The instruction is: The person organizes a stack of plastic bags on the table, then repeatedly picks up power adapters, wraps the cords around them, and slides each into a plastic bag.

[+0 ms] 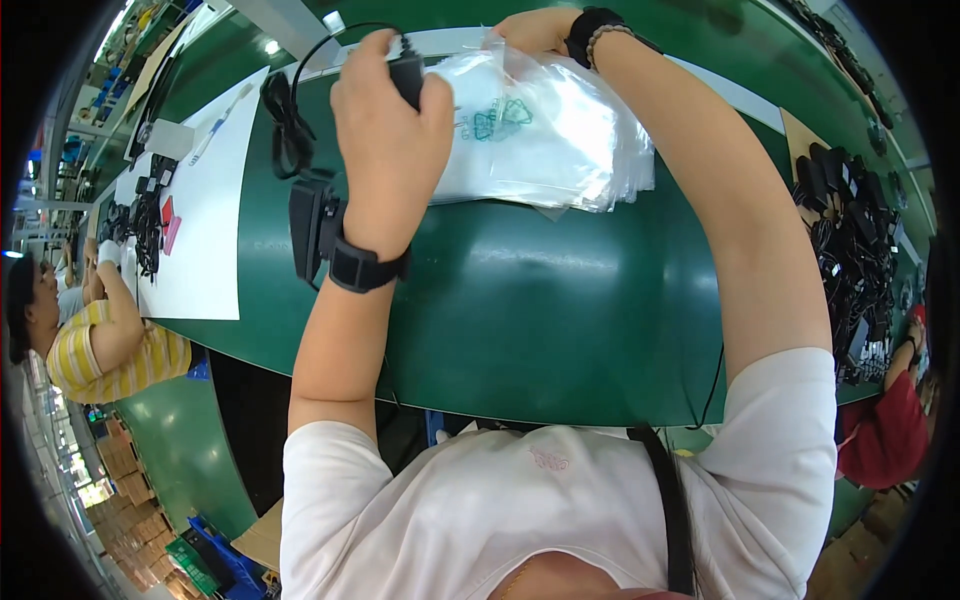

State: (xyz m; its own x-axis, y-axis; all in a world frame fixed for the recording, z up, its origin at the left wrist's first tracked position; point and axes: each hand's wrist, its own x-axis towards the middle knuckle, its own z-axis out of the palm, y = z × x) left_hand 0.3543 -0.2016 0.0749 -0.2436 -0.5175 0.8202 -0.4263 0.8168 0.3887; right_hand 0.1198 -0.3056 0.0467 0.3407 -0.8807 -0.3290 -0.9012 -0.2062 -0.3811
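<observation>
The left hand has its fingers curled around a black adapter, gripping it between thumb and fingers at the left end of a stack of clear plastic bags. The right hand reaches to the far edge of the same stack, its fingers bent down at the bags; they are partly hidden there, so I cannot tell whether they pinch a bag or only rest on it. The topmost bag carries a green printed recycling mark made of arrows, with smaller green print beside it, blurred by glare and creases. A black cable, tied in a coil, hangs just left of the left hand. The left wrist wears a black strapped device, the right a black band and a beaded bracelet. Under all this is the green table. A white sheet covers its left part, bearing more adapters and cables. At far right lies a pile of black adapters and cords, with small pale labels too tiny to read. The person's white shirt has a pink stitched motif on the chest.
</observation>
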